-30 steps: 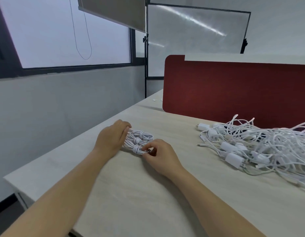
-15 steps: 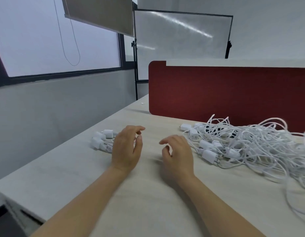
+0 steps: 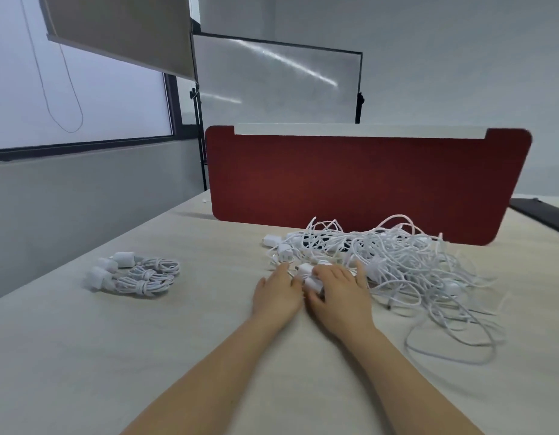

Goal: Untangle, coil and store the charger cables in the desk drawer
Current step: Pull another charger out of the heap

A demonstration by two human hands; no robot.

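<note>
Both hands at near-left edge of tangled cable pile (image 3: 397, 265) on desk (image 3: 115, 356). Left hand (image 3: 276, 293) flat, fingers nearly straight, tips touching the pile's edge, gripping nothing. Right hand (image 3: 337, 293) lies over a white charger plug (image 3: 312, 282), thumb just below it; blur hides whether it grips. Three coiled bundles (image 3: 137, 274) lie well apart to the left. Red partition (image 3: 366, 183) stands behind the pile.

Coiled cables (image 3: 137, 274) left — tangled pile (image 3: 397, 262) right (before divider (image 3: 366, 183)).
</note>
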